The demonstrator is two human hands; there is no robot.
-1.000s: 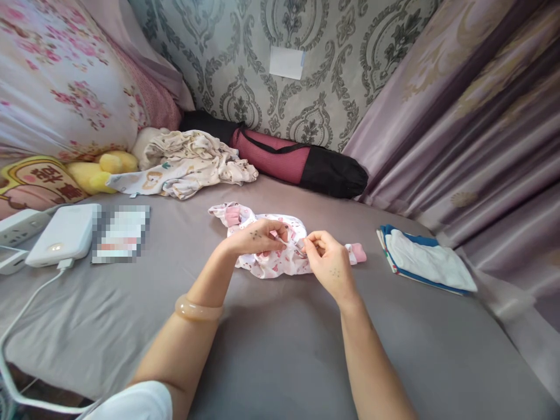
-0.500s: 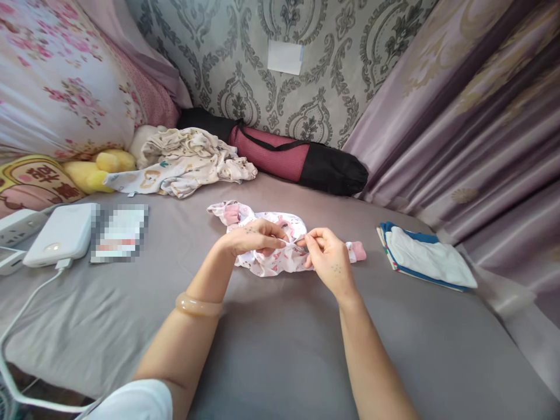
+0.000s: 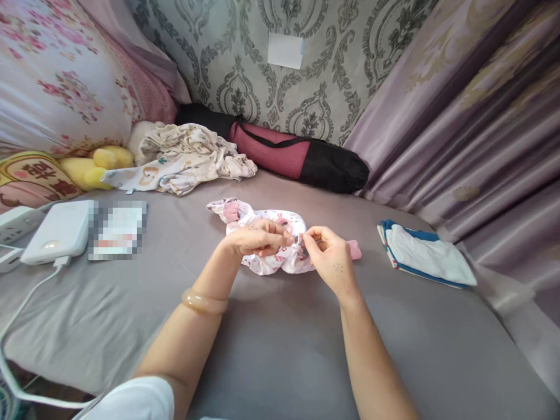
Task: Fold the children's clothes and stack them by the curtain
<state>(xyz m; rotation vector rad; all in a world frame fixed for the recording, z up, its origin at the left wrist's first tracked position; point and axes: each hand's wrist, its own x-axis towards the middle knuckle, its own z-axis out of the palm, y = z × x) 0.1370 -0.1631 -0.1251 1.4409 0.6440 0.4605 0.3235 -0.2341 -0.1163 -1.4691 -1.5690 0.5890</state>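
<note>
Here, at centre, a small white garment (image 3: 280,263) with a pink print lies bunched on the grey sheet (image 3: 271,350) of a bed, about midway between the person and the back wall (image 3: 350,58). Both hands meet over its right half. The left hand (image 3: 260,238) rests palm-down on the cloth, with thumb and fingers closed together on a fold. The right hand (image 3: 330,262) faces it, thumb and forefinger pinched on the same fold, so the two sets of fingertips nearly touch. What lies between the fingertips besides cloth is too small to make out. A pink cuff (image 3: 354,249) of the garment sticks out just beyond the right hand, and a second pink part shows at the garment's far left end. A pale bracelet (image 3: 205,301) circles the left wrist.

To the right, well apart from the garment, a folded cloth (image 3: 426,254), white over blue, lies flat beside the mauve curtain (image 3: 472,116). Behind the garment, a red-and-black rolled bag (image 3: 297,157) lies along the foot of the patterned wall. To its left sits a loose heap of cream clothes (image 3: 188,157). Far left are a yellow plush (image 3: 94,166) below a floral pillow (image 3: 56,87) and a white charger (image 3: 56,230) with its cable (image 3: 26,297) trailing off the sheet's edge.
</note>
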